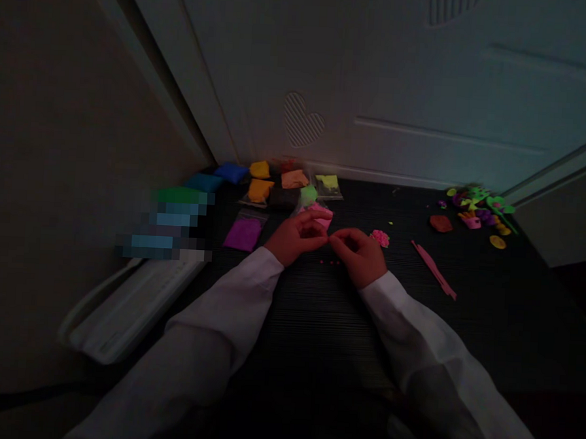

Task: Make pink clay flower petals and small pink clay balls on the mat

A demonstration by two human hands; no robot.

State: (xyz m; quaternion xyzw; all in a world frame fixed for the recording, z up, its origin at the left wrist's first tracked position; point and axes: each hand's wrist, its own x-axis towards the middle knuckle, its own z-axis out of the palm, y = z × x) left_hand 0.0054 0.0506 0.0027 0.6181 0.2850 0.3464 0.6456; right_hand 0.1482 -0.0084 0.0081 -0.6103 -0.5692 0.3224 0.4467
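Observation:
In the head view my left hand (pixel 299 235) and my right hand (pixel 361 251) meet at their fingertips above the dark table. Thumb and finger of my right hand are pinched together. My left hand is curled with its thumb and a finger closing at the same spot. Whatever sits between the fingertips is too small to make out. Tiny pink balls (pixel 331 263) lie in a row just below the hands. Behind my left fingers is a pink clay packet (pixel 324 216), partly hidden. A bumpy pink clay piece (pixel 380 238) lies beyond my right hand.
Clay packets, including purple (pixel 244 233), orange (pixel 260 191) and blue (pixel 231 172), line the back left. A white power strip (pixel 131 306) lies left. A pink strip (pixel 434 270), a reddish lump (pixel 441 223) and small clay figures (pixel 472 220) are right. A white panel (pixel 378 86) stands behind.

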